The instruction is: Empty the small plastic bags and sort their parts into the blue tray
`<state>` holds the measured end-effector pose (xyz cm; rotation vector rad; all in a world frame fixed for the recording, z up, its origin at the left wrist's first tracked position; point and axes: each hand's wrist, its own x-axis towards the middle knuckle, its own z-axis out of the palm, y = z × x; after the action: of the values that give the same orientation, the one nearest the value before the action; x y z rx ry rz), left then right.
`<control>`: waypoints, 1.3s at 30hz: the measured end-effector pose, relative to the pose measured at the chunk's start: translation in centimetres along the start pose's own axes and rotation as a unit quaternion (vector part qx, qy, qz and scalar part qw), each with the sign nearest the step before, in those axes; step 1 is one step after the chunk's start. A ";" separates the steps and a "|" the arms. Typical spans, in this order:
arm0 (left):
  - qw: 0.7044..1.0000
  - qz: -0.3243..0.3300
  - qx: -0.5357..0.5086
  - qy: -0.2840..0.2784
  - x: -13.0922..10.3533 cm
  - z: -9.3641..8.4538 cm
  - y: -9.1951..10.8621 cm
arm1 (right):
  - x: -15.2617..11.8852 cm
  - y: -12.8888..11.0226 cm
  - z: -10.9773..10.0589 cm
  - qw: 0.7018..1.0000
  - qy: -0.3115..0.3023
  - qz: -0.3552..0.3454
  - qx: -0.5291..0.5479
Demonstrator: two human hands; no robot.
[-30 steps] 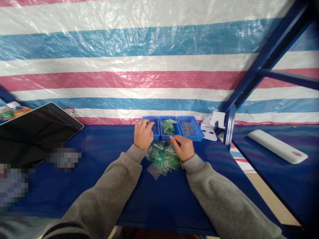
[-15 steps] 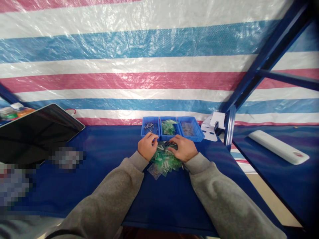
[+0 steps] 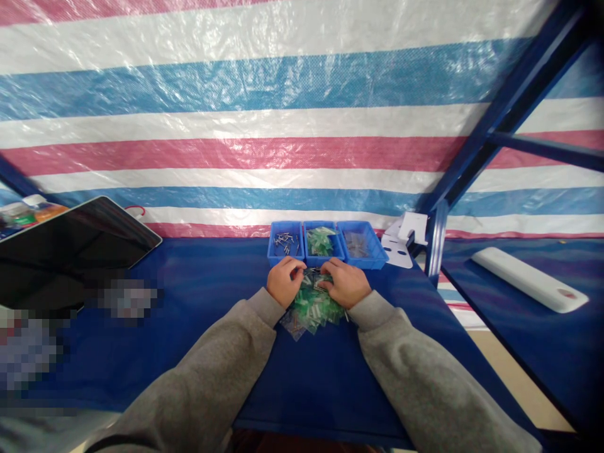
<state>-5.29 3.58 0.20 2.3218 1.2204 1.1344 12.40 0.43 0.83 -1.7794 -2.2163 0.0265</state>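
A loose pile of small green and clear packets [image 3: 316,309] lies on the blue table, with metal pieces among it. My left hand [image 3: 285,281] is at the pile's upper left, fingers curled together; anything between them is too small to make out. Across from it, my right hand [image 3: 346,282] reaches into the upper right of the pile with fingers bent; what they pinch is hidden. Just behind stand three blue bins: the left bin [image 3: 285,258] holds metal pins, the middle bin [image 3: 324,258] green packets, the right bin [image 3: 370,260] clear packets.
A dark-screened tablet [image 3: 70,251] leans at the left, with bottles behind it. White cut-out card [image 3: 401,245] stands right of the bins, beside a blue metal post [image 3: 435,242]. A long white object [image 3: 528,279] lies on the right-hand surface. A striped sheet hangs behind.
My left hand has moved slightly right and down, away from the left bin. My right hand has shifted slightly left over the pile.
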 end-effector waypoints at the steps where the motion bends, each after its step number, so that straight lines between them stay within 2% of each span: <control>1: 1.000 0.004 -0.007 0.005 0.0 -0.1 0.1 | 0.0 0.0 0.1 1.000 0.014 -0.003 0.014; 5: 0.998 0.018 -0.055 0.029 0.0 -0.3 0.6 | 0.2 0.2 0.6 0.989 0.104 -0.027 0.106; 8: 0.995 0.033 -0.095 0.015 -0.1 -0.2 0.9 | 0.2 0.2 0.8 0.967 0.181 -0.040 0.175; 12: 0.994 0.017 -0.106 0.000 -0.1 0.2 0.9 | 0.1 0.1 0.6 0.943 0.226 -0.039 0.242; 15: 0.992 -0.003 -0.129 -0.002 -0.1 0.0 0.9 | 0.0 0.0 0.2 0.934 0.219 -0.041 0.278; 19: 0.985 -0.014 -0.172 0.006 -0.1 -0.5 1.1 | 0.0 0.0 0.0 0.937 0.205 -0.067 0.274; 25: 0.990 0.007 -0.141 0.002 -0.1 -0.4 1.2 | 0.0 0.3 0.4 0.939 0.221 -0.095 0.244; 29: 0.990 0.033 -0.136 0.030 -0.1 -0.4 1.0 | -0.1 0.2 0.2 0.940 0.200 -0.085 0.262; 32: 0.987 0.014 -0.151 0.048 -0.3 -0.3 0.8 | -0.1 0.0 0.0 0.942 0.170 -0.075 0.281; 36: 0.986 -0.016 -0.165 0.024 -0.3 -0.2 0.6 | -0.1 -0.2 -0.1 0.947 0.152 -0.056 0.277; 39: 0.987 -0.004 -0.159 0.029 -0.3 -0.2 0.7 | -0.1 -0.2 0.0 0.956 0.152 -0.052 0.245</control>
<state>-5.12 2.93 0.55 2.0571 0.9821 1.2968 12.27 0.28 0.82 -1.3000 -1.8729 0.2407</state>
